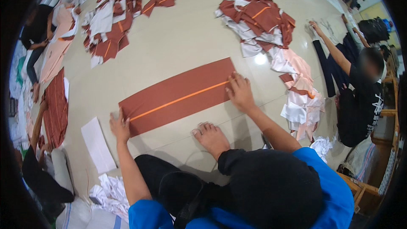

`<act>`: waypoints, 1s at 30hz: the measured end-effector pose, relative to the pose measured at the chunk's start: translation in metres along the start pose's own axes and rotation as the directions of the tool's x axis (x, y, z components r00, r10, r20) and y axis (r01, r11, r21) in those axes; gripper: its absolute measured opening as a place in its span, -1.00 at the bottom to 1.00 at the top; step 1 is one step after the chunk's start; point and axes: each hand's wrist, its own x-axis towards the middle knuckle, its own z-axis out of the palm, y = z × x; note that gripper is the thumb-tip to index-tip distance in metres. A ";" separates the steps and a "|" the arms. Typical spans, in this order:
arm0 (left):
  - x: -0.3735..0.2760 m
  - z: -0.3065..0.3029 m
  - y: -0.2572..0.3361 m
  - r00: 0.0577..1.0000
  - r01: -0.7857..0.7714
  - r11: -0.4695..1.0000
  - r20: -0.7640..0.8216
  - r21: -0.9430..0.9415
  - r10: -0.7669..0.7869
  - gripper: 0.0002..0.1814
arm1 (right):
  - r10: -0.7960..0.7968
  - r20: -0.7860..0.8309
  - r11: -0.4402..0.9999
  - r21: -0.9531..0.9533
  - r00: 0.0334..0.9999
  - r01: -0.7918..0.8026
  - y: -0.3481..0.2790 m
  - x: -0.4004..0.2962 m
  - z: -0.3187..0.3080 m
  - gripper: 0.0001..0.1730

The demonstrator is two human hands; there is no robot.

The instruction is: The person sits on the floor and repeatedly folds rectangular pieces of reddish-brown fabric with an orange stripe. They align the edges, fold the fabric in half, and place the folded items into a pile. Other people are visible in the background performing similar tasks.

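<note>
A long rectangular panel of reddish-brown fabric [181,95] with an orange stripe along its length lies flat on the tiled floor before me. My left hand [120,127] rests on its left end, fingers spread near the corner and the stripe's end. On the panel's right end lies my right hand [240,91], its fingertips spread over the stripe. Neither hand is closed around the fabric. A folded white cloth or paper piece [99,145] lies on the floor left of my left hand.
Heaps of brown and white fabric pieces lie at the upper left [108,22] and upper right [264,19], with pink and white pieces [302,101] at right. White scraps [109,194] lie near my left arm. My bare foot [211,138] is below the panel. Co-workers sit at both sides.
</note>
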 end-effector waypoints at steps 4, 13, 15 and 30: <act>-0.002 -0.004 -0.020 0.995 0.096 0.995 -0.026 0.011 -0.096 -0.23 | 0.034 -0.034 0.997 0.067 0.999 -0.032 0.002 0.011 -0.011 -0.52; -0.001 -0.017 0.048 0.989 -0.033 0.941 -0.148 -0.337 -0.018 -0.34 | 0.911 -0.107 0.334 0.759 0.398 -0.559 0.202 0.212 -0.050 -0.66; -0.005 -0.031 0.052 0.986 -0.025 0.931 -0.160 -0.364 -0.036 -0.37 | 0.929 0.095 0.124 0.831 0.359 -0.542 0.204 0.230 -0.042 -0.66; 0.002 -0.060 0.112 0.935 -0.275 0.841 -0.332 -0.466 0.122 -0.67 | 0.328 -0.345 0.877 0.458 0.879 -0.148 0.235 0.200 -0.158 -0.58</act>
